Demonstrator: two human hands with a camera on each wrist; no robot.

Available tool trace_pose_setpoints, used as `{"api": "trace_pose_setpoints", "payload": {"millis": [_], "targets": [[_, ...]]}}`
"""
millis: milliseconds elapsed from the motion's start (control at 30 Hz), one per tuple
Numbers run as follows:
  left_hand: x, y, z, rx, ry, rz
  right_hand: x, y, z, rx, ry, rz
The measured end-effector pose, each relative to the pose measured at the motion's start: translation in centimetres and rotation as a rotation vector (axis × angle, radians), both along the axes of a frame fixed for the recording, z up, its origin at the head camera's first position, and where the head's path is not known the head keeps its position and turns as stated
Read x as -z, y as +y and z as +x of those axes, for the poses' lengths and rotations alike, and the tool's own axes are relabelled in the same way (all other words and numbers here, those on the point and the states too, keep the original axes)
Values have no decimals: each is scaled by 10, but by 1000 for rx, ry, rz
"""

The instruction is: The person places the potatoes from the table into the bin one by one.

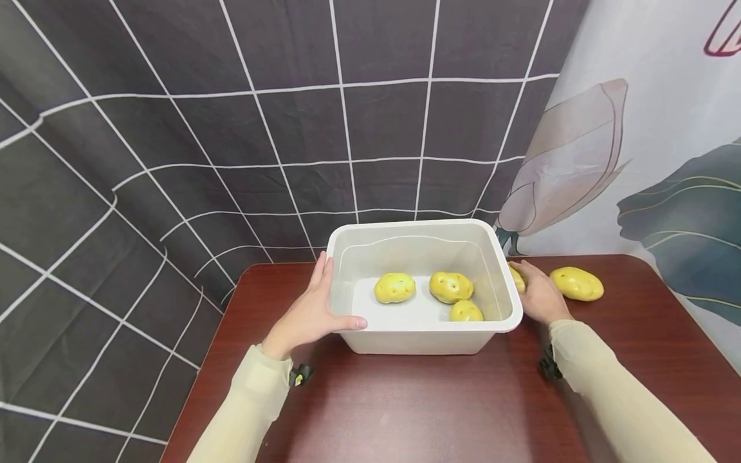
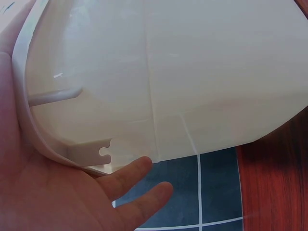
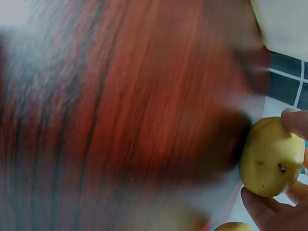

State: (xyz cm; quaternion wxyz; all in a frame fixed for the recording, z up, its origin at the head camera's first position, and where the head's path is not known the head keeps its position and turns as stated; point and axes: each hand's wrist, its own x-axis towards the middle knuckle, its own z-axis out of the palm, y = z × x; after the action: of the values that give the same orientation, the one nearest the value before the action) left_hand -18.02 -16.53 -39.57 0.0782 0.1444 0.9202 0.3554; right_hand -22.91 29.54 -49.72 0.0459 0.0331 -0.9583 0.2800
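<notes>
A white plastic bin (image 1: 411, 341) stands on the table with three yellow potatoes inside: one potato (image 1: 395, 287) left of centre, another potato (image 1: 451, 287) to the right, and a third potato (image 1: 466, 311) by the front wall. My left hand (image 1: 309, 315) rests against the bin's left front corner, fingers straight along the side and thumb over the front rim. Just outside the bin's right wall, my right hand (image 1: 541, 292) holds a potato (image 3: 269, 156) between thumb and fingers; the head view shows only part of it. Another potato (image 1: 577, 283) lies right of that hand.
The reddish-brown table (image 1: 405, 411) ends at the back against a dark curtain (image 1: 382, 122) with white grid lines. To the right hangs a pale curtain (image 1: 654, 128) with a leaf pattern.
</notes>
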Motion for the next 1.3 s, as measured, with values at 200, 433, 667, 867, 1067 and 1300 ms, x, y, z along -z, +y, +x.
{"api": "trace_pose_setpoints", "payload": {"millis": [200,433,667,867,1067,1300], "targets": [[-1,0,0,1,-4,2,0,-1,0,19,8,5],[-2,0,2,1,-17,-3,0,-1,0,19,-29,19],[-1,-1,1,-4,-1,-8,-1,0,1,30,-19,3],[-2,-1,0,2,5,-15,3,1,4,31,61,-7],[-1,-1,-1,1,13,-10,2,0,6,38,68,-10],[-1,-2,0,0,5,3,-5,3,9,59,88,-26]]}}
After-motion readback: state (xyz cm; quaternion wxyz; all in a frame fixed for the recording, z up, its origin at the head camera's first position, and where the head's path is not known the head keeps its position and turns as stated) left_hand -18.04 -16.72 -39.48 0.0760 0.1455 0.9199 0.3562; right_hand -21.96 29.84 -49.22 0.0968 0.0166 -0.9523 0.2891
